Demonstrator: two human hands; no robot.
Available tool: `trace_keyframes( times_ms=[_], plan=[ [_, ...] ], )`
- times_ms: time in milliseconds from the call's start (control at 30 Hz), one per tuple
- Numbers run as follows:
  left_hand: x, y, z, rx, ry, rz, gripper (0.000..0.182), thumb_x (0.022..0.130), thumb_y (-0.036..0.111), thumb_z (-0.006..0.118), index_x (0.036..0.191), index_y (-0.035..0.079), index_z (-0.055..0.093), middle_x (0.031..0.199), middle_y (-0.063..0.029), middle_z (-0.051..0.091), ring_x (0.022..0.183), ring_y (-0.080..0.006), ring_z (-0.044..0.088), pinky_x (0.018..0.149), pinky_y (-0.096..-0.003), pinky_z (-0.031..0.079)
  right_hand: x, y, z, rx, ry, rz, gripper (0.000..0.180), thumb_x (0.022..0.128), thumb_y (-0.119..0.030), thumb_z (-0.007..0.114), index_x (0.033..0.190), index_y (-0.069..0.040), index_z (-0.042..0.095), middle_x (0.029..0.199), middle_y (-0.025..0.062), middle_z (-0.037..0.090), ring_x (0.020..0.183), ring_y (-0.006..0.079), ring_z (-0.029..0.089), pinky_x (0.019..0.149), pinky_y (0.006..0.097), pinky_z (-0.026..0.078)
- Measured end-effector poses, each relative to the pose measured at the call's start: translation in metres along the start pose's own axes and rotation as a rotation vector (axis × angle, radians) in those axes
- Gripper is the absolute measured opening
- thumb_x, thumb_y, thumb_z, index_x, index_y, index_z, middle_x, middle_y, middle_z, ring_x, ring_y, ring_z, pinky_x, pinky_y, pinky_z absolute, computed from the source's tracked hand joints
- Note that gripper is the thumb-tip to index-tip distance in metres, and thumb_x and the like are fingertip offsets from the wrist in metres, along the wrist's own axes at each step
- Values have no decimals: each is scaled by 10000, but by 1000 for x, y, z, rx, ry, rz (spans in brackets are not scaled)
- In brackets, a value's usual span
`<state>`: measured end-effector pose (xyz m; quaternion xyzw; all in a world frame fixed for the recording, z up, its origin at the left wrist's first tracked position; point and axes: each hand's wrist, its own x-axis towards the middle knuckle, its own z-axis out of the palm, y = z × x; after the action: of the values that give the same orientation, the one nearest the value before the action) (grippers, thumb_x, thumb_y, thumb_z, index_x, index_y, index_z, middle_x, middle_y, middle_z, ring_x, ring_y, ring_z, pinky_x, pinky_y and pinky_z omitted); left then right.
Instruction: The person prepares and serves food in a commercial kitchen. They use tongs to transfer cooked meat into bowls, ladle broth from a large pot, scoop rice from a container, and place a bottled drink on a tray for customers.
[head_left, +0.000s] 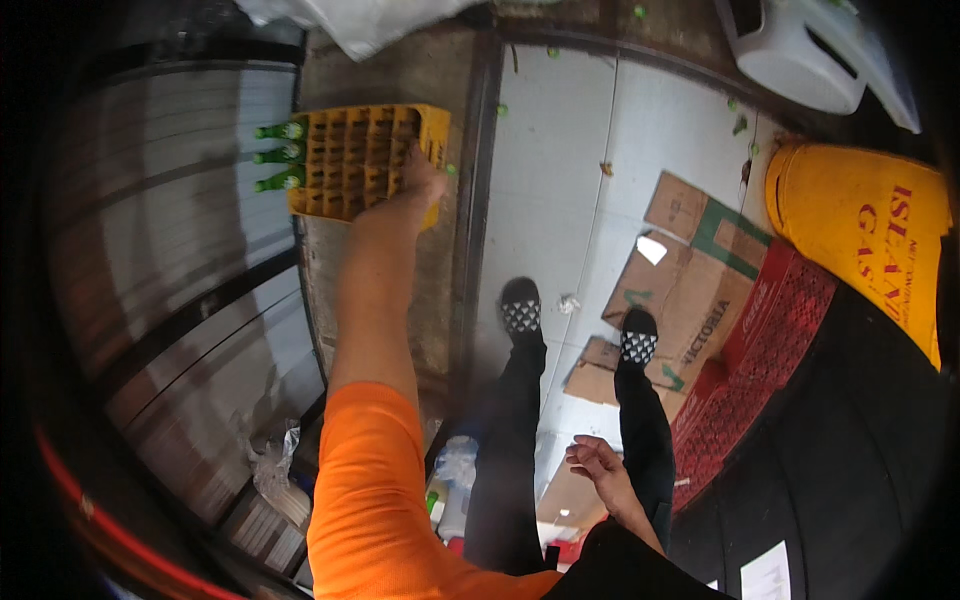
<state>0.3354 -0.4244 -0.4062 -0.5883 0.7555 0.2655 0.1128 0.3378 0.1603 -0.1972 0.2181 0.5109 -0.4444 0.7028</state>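
Note:
My left arm, in an orange sleeve, reaches forward to a yellow plastic bottle crate (360, 161). My left hand (424, 180) grips the crate at its right-hand end wall, the fingers reaching over to the inner side. Three green glass bottles (279, 156) show at the crate's left end, their necks pointing left in the picture. The other visible compartments look empty. My right hand (606, 476) hangs low in front of my right leg, its fingers loosely curled and apart, with nothing in it.
Flattened cardboard (675, 277) lies on the pale tiles, under my right foot. Red plastic crates (780, 315) and a yellow gas cylinder (855, 232) bearing writing stand to the right. A white plastic chair (795, 67) is at top right. A glass-panelled front (187, 187) runs along the left.

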Motion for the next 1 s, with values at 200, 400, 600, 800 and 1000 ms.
trace_keyframes(
  times_ms=[200, 400, 600, 800, 1000],
  plan=[
    [-97, -173, 44, 233, 154, 261, 582, 939, -84, 545, 1497, 72, 493, 1484, -202, 525, 1397, -409, 459, 1150, -511, 412, 8, -3, 31, -67, -61, 41, 425, 1065, -294, 624, 1404, -45, 560, 1274, 115, 665, 1152, 226, 656, 1002, 390, 527],
    [-171, -215, -35, 165, 192, -238, 524, 983, 92, 640, 1480, 25, 488, 1493, -229, 464, 1414, -395, 427, 1147, -532, 400, 14, -5, 25, -29, 0, 48, 442, 1071, -318, 603, 1422, -56, 552, 1249, 89, 667, 1147, 206, 646, 1010, 363, 508],
    [-85, -141, -39, -44, 217, -164, 682, 982, 199, 677, 1555, 7, 361, 1472, -251, 445, 1355, -435, 455, 1148, -526, 402, 14, -5, 25, 24, 73, 64, 413, 1063, -311, 611, 1371, -38, 570, 1221, 107, 671, 1124, 208, 642, 990, 364, 524],
    [-19, -101, 1, 231, 144, 21, 704, 949, 199, 707, 1559, 70, 380, 1506, -213, 445, 1362, -390, 487, 1124, -528, 438, 11, -15, 27, 146, 140, 47, 365, 1059, -294, 618, 1330, -50, 597, 1202, 92, 680, 1099, 197, 654, 960, 347, 527],
    [-10, -107, 26, 109, 240, 10, 563, 941, 164, 702, 1465, 87, 511, 1503, -176, 473, 1339, -383, 516, 1084, -552, 455, 8, -19, 36, 168, 87, 57, 337, 1073, -255, 595, 1327, -33, 597, 1171, 98, 682, 1085, 199, 659, 959, 337, 527]
  ],
)
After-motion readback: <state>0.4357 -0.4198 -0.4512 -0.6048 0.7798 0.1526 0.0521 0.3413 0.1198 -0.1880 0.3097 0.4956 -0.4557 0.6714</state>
